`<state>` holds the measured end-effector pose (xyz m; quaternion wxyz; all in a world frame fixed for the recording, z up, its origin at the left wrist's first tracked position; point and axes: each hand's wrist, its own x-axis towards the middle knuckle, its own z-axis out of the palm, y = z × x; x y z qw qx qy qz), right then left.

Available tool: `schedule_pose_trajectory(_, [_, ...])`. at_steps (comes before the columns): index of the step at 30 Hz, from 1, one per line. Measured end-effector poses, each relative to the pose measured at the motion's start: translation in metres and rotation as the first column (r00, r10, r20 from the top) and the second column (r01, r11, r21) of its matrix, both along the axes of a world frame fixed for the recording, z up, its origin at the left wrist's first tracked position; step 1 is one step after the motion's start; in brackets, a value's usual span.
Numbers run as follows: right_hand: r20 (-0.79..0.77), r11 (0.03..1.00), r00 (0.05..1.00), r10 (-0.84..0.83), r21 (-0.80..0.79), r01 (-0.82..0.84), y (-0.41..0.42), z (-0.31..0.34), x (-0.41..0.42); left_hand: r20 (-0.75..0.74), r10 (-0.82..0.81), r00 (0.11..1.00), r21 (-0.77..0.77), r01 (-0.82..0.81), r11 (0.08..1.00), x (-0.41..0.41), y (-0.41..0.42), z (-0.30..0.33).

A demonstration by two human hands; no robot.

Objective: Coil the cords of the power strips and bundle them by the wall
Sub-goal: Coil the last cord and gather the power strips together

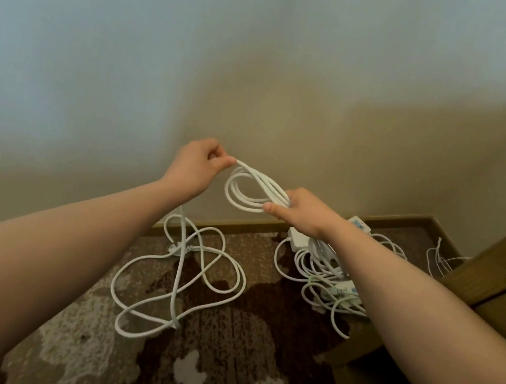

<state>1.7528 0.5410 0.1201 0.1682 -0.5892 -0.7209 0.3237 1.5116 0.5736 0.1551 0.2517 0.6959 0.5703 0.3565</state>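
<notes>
Between my hands hangs a small coil of white cord [247,187], raised in front of the wall. My right hand [300,211] grips the coil's right side with fingers curled round its loops. My left hand [197,165] pinches the cord at the coil's top left. From there the cord drops to a loose tangle of white cord [182,284] on the brown patterned carpet. Under my right wrist lies a pile of white power strips with their cords [327,271], close to the baseboard.
A pale wall [264,76] with a wooden baseboard [233,223] runs across the back. A wooden furniture piece [505,277] stands at the right. A thin white string [437,261] lies beside it in the corner.
</notes>
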Motion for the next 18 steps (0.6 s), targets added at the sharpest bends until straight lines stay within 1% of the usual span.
schedule_pose_trajectory(2, [-0.056,1.0,0.998,-0.012,0.008,0.012,-0.002,-0.001,0.001,0.006,0.0,1.0,-0.003,0.0,1.0,0.003,0.003,0.005])
schedule_pose_trajectory(3, [-0.127,0.999,0.991,-0.036,-0.004,0.036,-0.004,-0.002,0.002,-0.022,-0.011,1.0,-0.039,0.01,0.999,0.002,0.003,0.004])
schedule_pose_trajectory(5, [-0.316,0.991,0.939,-0.134,-0.045,0.126,-0.004,-0.004,0.004,-0.086,-0.07,0.994,-0.147,0.057,0.987,-0.005,-0.002,-0.003])
schedule_pose_trajectory(6, [-0.381,0.982,0.905,-0.188,-0.059,0.18,-0.002,-0.004,0.006,-0.082,-0.116,0.99,-0.203,0.097,0.974,-0.01,-0.005,-0.008])
schedule_pose_trajectory(7, [-0.409,0.971,0.882,-0.234,-0.056,0.232,0.0,-0.003,0.007,-0.046,-0.157,0.987,-0.254,0.14,0.957,-0.015,-0.009,-0.011])
schedule_pose_trajectory(10, [-0.396,0.931,0.857,-0.33,0.014,0.364,0.005,-0.002,0.012,0.114,-0.188,0.975,-0.356,0.217,0.909,-0.028,-0.017,-0.013])
schedule_pose_trajectory(12, [-0.406,0.899,0.829,-0.384,0.041,0.436,0.007,-0.003,0.016,0.175,-0.188,0.967,-0.391,0.243,0.888,-0.035,-0.02,-0.012])
schedule_pose_trajectory(15, [-0.393,0.844,0.792,-0.467,0.07,0.532,0.01,-0.001,0.023,0.181,-0.203,0.962,-0.415,0.262,0.871,-0.046,-0.023,-0.007])
schedule_pose_trajectory(18, [-0.366,0.788,0.76,-0.537,0.105,0.607,0.012,0.001,0.029,0.134,-0.193,0.972,-0.448,0.233,0.863,-0.067,-0.022,0.002])
